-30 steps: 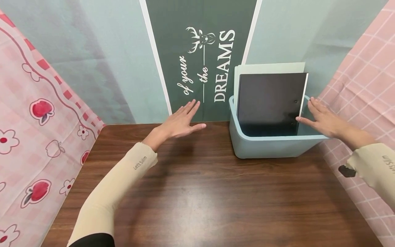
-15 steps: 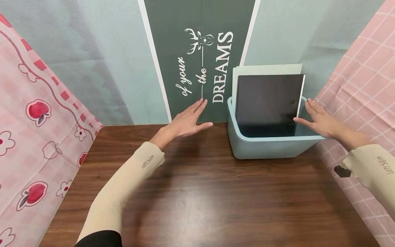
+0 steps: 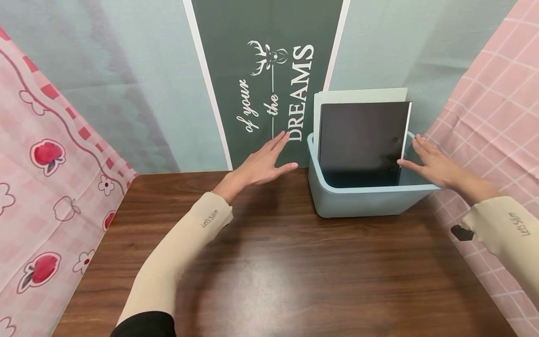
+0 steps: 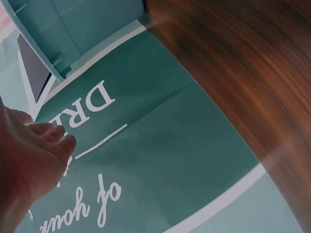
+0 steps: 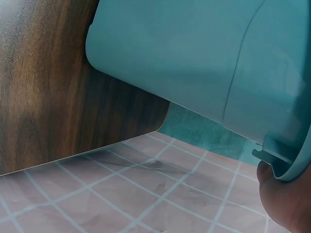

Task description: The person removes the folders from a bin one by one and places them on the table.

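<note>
A light blue bin (image 3: 362,204) stands at the back right of the table. Inside it, a flat black panel with a white edge (image 3: 362,140) leans upright in front of pale green boards (image 3: 362,96). My right hand (image 3: 440,166) lies over the bin's right rim, fingers extended and thumb spread toward the black panel. In the right wrist view, part of that hand (image 5: 286,196) shows just under the rim. My left hand (image 3: 264,163) hovers to the left of the bin, apart from it, fingers straight and holding nothing. The left wrist view shows its palm side (image 4: 31,160).
The brown wooden table (image 3: 269,262) spreads out in front of the bin. Behind it hangs a grey-green cloth (image 3: 273,28) with white lettering. Pink patterned cloth (image 3: 54,187) borders the left side, and pink checked cloth (image 3: 484,117) the right.
My left hand has moved right, nearer to the bin. The right hand keeps its place at the bin's right rim. The whole head view has shifted slightly.
</note>
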Available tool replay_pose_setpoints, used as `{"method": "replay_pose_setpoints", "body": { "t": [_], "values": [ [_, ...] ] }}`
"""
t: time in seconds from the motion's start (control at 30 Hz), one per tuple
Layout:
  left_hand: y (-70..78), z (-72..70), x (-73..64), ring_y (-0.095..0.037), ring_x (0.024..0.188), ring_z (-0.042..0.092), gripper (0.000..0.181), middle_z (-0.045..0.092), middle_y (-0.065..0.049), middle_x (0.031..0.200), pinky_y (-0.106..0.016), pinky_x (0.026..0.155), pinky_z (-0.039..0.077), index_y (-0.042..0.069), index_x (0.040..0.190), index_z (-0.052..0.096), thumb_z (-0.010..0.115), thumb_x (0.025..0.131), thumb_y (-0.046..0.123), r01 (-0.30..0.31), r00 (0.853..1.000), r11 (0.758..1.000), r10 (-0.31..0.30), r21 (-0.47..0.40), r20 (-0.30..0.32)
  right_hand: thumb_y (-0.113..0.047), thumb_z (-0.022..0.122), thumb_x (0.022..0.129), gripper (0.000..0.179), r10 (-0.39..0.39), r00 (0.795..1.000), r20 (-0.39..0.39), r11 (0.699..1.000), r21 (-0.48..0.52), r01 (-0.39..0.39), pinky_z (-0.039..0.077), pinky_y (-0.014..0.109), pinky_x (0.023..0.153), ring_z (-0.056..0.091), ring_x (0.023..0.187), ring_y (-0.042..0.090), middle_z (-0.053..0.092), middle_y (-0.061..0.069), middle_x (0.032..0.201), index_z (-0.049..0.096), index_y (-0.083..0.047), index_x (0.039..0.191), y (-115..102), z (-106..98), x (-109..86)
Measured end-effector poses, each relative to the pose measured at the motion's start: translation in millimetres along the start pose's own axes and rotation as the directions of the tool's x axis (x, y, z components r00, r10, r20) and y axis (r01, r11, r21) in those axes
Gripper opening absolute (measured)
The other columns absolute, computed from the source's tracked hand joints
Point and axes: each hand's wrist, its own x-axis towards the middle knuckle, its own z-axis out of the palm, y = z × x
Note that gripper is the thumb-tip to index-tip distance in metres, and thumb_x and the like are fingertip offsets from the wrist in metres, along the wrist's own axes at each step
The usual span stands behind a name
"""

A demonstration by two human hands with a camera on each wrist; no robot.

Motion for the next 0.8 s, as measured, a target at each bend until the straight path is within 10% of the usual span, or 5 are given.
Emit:
{"method": "replay_pose_setpoints", "body": {
  "t": [0.8],
  "values": [
    [35.8, 12.2, 48.6, -0.017, 0.164, 0.012, 0.098, 0.007, 0.004, 0.179, -0.050, 0.126, 0.031, 0.028, 0.173, 0.005, 0.054, 0.100, 0.071, -0.053, 0.996, 0.997, 0.049, -0.059, -0.069, -0.052, 0.042, 0.112, 0.092, 0.009, 1.000, -0.013, 0.999, 0.035, -0.009, -0.002, 0.066, 0.126, -0.010, 0.160, 0.048, -0.014, 0.029, 0.172, -0.004, 0.009, 0.164, -3.2, -0.9, -3.7]
  ]
}}
